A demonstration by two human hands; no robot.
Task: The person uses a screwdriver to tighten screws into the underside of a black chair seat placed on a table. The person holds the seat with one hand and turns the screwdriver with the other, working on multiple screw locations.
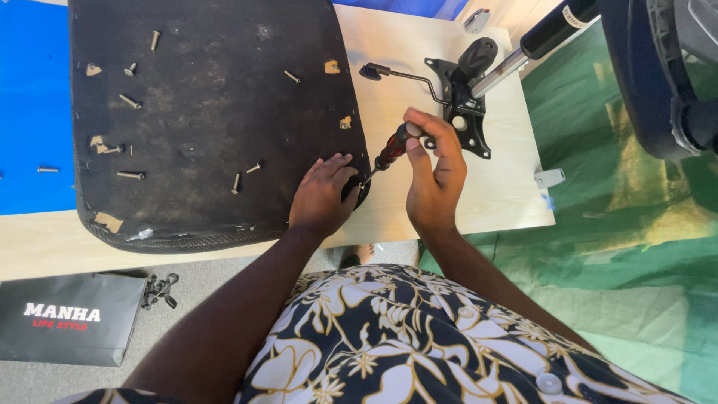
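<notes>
Right hand (434,168) pinches red-and-black-handled screwdriver (390,151); shaft slants down-left to tip beside left hand (323,196), spread flat on black fabric seat underside (209,112).

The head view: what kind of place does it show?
Probably a room used as a makeshift workshop for assembling an office chair. An upturned black fabric seat cushion lies on a pale wooden table, steel bolts are scattered on the cushion, and green plastic sheeting covers the floor.

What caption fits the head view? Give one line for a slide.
Right hand holds a red-handled screwdriver at the edge of an upturned black seat pad, left hand steadying it, loose bolts scattered on top.
</notes>
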